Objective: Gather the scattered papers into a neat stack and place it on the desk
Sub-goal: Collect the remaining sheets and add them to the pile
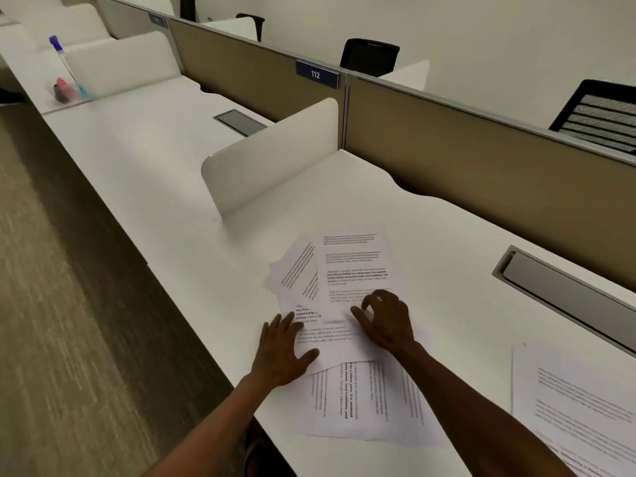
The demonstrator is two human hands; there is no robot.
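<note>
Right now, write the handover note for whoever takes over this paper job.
Left hand: flat, fingers spread, pressing the near-left edge of the scattered papers.
Right hand: fingers curled on the top sheet; a real pinch cannot be told.
Papers: overlapping at different angles on the white desk; more sheets lie apart at the right edge.
Done: nothing squared yet.
Left: pull all sheets together, fetch the right-hand ones, align edges, set the stack on the desk.
</note>
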